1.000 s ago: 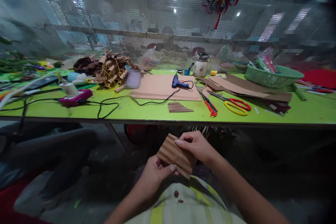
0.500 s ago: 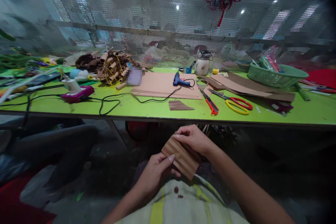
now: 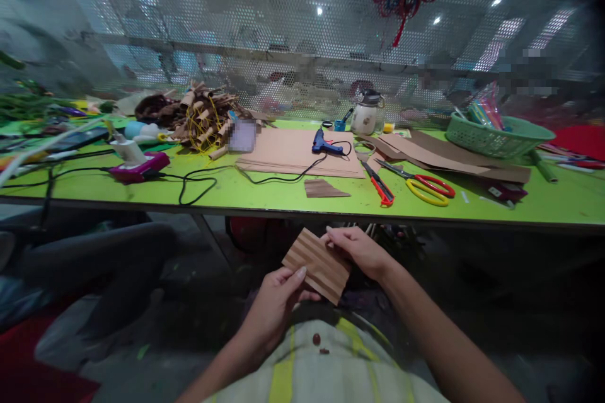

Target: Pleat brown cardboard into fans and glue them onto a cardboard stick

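A striped brown piece of corrugated cardboard (image 3: 319, 264) is held tilted above my lap, in front of the table's edge. My left hand (image 3: 278, 296) grips its lower left side, with the thumb on the face and the fingers underneath. At the upper right edge of the piece is my right hand (image 3: 357, 250), its fingers bent and closed against that edge; some fingertips are hidden behind the cardboard. A smaller cardboard scrap (image 3: 324, 187) lies on the green table (image 3: 265, 198) just beyond my hands.
A blue glue gun (image 3: 327, 143) rests on stacked cardboard sheets (image 3: 278, 148), its cord trailing left. To the right lie a red utility knife (image 3: 382, 189) and scissors (image 3: 428, 189). Further off are a green basket (image 3: 501, 135), a bottle (image 3: 366, 114) and a brown bundle (image 3: 203, 116). A purple power socket (image 3: 139, 168) stands left.
The cardboard piece has been turned a little and shifted slightly up and left. My right hand's thumb has slid off its face to the upper right edge.
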A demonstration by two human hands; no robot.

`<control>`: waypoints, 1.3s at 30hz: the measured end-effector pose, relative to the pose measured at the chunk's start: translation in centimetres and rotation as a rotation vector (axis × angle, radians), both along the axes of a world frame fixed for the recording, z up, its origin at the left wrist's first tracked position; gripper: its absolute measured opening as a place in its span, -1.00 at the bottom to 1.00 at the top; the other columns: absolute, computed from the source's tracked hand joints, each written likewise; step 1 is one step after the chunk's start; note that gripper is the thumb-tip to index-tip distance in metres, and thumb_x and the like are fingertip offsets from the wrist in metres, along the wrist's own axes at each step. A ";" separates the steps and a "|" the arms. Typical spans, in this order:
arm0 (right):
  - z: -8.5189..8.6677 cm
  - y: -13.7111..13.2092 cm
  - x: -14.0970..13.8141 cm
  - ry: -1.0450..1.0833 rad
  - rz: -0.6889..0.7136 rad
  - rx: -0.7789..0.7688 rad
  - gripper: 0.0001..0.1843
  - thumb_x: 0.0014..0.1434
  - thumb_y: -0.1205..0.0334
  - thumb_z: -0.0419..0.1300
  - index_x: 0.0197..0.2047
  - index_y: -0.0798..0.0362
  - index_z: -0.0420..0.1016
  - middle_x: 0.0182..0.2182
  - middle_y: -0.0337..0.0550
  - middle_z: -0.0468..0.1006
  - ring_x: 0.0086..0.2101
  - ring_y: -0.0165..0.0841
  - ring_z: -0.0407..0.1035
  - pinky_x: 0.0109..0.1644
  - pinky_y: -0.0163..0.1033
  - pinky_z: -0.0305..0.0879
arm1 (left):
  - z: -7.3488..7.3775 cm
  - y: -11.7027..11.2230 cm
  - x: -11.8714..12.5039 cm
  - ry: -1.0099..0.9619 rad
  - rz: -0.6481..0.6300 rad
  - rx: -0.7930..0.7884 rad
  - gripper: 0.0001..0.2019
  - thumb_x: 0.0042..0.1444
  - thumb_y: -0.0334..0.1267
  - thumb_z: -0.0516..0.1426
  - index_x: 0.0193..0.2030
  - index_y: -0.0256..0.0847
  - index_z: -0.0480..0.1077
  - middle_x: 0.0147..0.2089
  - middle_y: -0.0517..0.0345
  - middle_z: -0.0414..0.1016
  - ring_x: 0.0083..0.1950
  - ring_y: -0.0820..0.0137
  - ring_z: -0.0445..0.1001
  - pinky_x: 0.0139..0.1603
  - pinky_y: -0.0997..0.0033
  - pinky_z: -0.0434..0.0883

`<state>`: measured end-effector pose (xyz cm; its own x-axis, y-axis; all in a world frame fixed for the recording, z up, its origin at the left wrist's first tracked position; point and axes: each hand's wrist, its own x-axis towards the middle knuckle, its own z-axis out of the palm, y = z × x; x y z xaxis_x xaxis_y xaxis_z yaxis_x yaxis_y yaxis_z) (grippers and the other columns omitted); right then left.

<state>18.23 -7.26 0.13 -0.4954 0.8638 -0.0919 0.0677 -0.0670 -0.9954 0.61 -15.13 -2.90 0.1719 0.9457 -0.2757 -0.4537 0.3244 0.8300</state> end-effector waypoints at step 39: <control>-1.5 -4.3 1.3 0.260 -0.318 -0.075 -0.58 0.04 -0.10 0.24 -0.51 0.13 0.42 -0.58 -0.24 0.35 -0.51 -0.42 0.22 -0.38 -0.29 0.19 | 2.4 0.2 0.1 0.007 -0.045 0.018 -0.73 0.01 -0.17 0.25 -0.25 -0.37 0.54 -0.24 -0.11 0.55 -0.28 0.32 0.49 -0.25 0.40 0.43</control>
<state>19.57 -11.51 -1.38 -0.2206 0.9730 -0.0675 -0.2212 -0.1173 -0.9682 0.76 -14.88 -0.48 0.2121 0.9421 -0.2599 -0.4329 0.3290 0.8392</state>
